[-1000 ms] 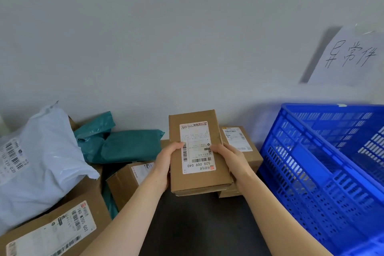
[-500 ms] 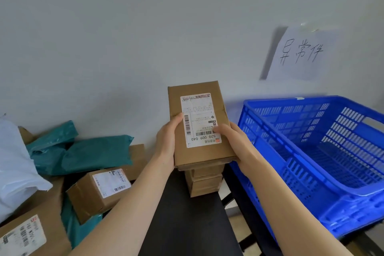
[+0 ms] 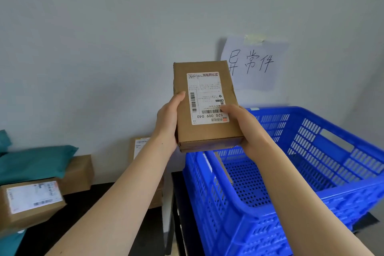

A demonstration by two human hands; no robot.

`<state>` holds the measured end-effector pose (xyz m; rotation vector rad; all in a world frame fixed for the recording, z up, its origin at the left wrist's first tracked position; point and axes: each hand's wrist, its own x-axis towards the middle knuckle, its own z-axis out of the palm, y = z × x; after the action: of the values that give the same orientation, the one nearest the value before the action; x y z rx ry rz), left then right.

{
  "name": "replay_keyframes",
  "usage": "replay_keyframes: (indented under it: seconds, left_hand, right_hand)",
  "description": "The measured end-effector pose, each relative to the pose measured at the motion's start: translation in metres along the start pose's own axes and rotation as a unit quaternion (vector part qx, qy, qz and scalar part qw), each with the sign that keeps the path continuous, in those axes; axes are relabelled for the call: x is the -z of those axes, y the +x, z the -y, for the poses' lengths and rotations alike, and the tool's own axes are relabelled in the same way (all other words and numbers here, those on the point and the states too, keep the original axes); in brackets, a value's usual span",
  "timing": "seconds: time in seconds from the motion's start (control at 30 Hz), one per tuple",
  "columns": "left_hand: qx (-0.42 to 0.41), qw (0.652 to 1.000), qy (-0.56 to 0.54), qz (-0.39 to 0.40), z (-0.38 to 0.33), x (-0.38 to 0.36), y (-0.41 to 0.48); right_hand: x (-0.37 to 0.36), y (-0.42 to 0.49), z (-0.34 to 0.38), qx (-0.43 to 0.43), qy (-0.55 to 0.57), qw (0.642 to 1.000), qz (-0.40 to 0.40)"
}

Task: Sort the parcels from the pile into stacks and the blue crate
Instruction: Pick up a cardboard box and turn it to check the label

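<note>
**One parcel in hand, more waiting on the worktop**

We hold a flat cardboard parcel (image 3: 205, 106) label-up above the near left corner of the blue crate (image 3: 340, 164), clear of its rim. Our left hand (image 3: 168, 118) curls round the parcel's left edge with the thumb on top. Our right hand (image 3: 247, 129) grips the near right corner, thumb laid across the shipping label. Both are closed on it and neither is free.

Inside the crate we make out what looks like one brown parcel leaning near the left wall, though it is partly hidden. Behind our left forearm a small stack of boxes (image 3: 141, 147) stands against the wall. Further left, a labelled box (image 3: 33, 201), a teal mailer (image 3: 35, 162) and another carton (image 3: 79, 170) beneath it lie unsorted on the dark worktop (image 3: 79, 203).

We judge the sorting well short of finished: this parcel is not yet set down, and the pile awaits.
</note>
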<state>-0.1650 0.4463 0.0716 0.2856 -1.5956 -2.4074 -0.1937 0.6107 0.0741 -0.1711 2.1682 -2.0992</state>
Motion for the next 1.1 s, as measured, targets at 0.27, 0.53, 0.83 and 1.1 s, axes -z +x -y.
replay_keyframes:
  seconds: [0.27,0.53,0.83,1.1]
  left_hand:
    - [0.04,0.998,0.038,0.015,0.031,-0.069,0.035]
    - [0.111,0.986,0.095,0.077,0.069,-0.119,0.082]
    - [0.162,0.963,0.209,0.055,0.119,-0.159,0.145]
    - [0.267,0.915,0.299,0.057,0.17,-0.174,0.181]
  right_hand:
    - [0.068,0.032,-0.01,-0.068,0.047,0.996,-0.039]
    - [0.123,0.06,-0.031,-0.121,0.046,0.987,-0.1]
    - [0.174,0.14,-0.056,-0.201,-0.04,0.976,-0.072]
    - [0.218,0.209,-0.095,-0.304,-0.188,0.932,0.053]
